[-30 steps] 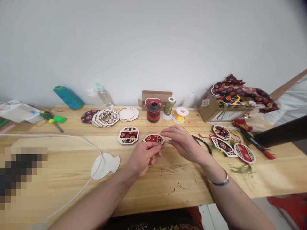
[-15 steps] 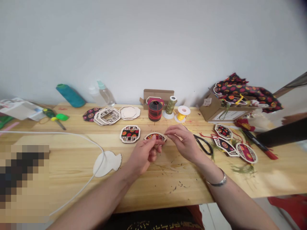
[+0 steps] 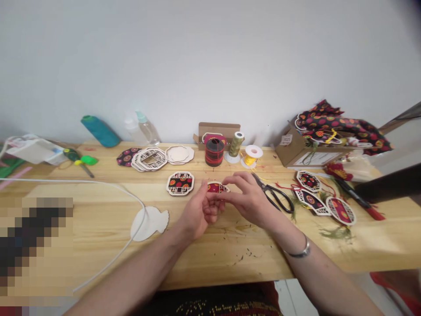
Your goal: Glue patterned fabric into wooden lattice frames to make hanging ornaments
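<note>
A small fan-shaped wooden ornament (image 3: 215, 188), with red patterned fabric inside its pale lattice frame, is between my hands above the table. My left hand (image 3: 199, 211) is closed on its left end, thumb on top and fingers curled beneath. At the right end, my right hand (image 3: 250, 199) has its index finger and thumb on the frame, hiding part of it. Just left of my hands lies an octagonal lattice ornament (image 3: 180, 183) with dark patterned fabric. Black-handled scissors (image 3: 278, 197) lie beside my right wrist.
Spools of red-black cord (image 3: 214, 152), green thread (image 3: 236, 145) and yellow thread (image 3: 252, 154) stand behind my hands. Finished ornaments (image 3: 341, 210) lie right, near a fabric-filled cardboard box (image 3: 292, 147). A white cable (image 3: 131, 197) crosses a pale cutout (image 3: 151, 226) at left.
My right hand has moved from a raised pinch by the ornament's right corner to around its right end. The whole view has shifted slightly; the ornament stays in my left hand.
</note>
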Tool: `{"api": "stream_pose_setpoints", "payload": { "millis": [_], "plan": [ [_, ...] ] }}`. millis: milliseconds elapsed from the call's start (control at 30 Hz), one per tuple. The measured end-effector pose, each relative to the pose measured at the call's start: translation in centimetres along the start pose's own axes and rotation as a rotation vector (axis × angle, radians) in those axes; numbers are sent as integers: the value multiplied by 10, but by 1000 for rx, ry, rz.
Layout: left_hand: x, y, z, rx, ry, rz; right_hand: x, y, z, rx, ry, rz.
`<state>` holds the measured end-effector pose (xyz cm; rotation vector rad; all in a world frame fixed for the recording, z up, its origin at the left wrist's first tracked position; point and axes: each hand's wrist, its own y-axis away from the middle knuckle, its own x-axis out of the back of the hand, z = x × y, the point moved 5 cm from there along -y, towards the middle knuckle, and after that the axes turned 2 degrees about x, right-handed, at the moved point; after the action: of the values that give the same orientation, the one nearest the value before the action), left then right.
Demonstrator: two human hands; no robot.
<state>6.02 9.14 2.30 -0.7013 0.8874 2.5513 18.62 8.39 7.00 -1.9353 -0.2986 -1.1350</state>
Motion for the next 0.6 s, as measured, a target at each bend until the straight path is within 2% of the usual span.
{"api": "stream_pose_setpoints", "payload": {
  "millis": [167,600],
  "plan": [
    [-1,0,-1,4,-24,-8,0,1,-3,35,71,-37],
    [-2,0,-1,11,-2,-40,-1,3,1,83,30,91]
  ]
}}
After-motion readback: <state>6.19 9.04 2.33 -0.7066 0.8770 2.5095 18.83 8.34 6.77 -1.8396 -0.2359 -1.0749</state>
